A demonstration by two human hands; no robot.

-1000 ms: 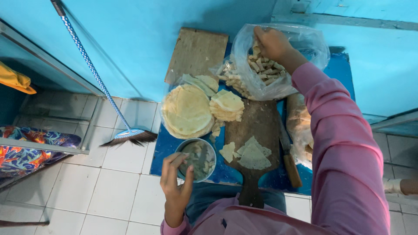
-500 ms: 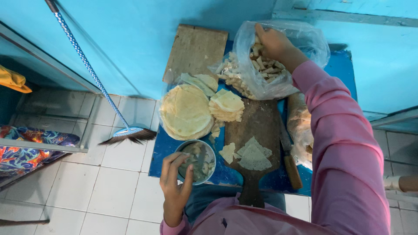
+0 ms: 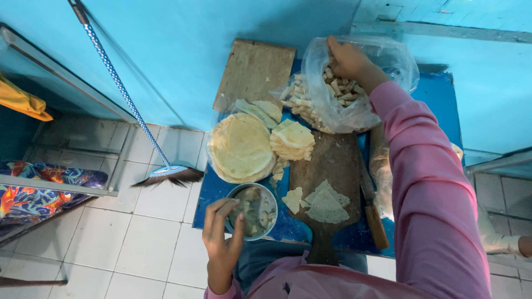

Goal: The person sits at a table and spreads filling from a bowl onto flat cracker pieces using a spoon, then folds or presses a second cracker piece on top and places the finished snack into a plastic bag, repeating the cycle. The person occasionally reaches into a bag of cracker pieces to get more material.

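My right hand point(image 3: 348, 60), in a pink sleeve, reaches into a clear plastic bag point(image 3: 382, 58) full of small rolled pastries point(image 3: 310, 105) at the back of a blue table point(image 3: 438, 97); whether its fingers hold one is hidden. My left hand point(image 3: 221, 232) rests on the rim of a small bowl of filling point(image 3: 255, 209) at the table's near left corner. A dark wooden board point(image 3: 332, 160) in front of me carries cut wrapper pieces point(image 3: 321, 204). A stack of round wrappers point(image 3: 241, 147) and a pile of triangular ones point(image 3: 292, 141) lie left of the board.
A knife with a wooden handle point(image 3: 374, 218) lies along the board's right side. A bare wooden board point(image 3: 254, 72) leans at the back against the blue wall. A broom point(image 3: 166, 174) stands on the white tiled floor to the left, near a patterned cloth point(image 3: 33, 191).
My right hand has shifted slightly inside the bag. The left hand stays on the bowl.
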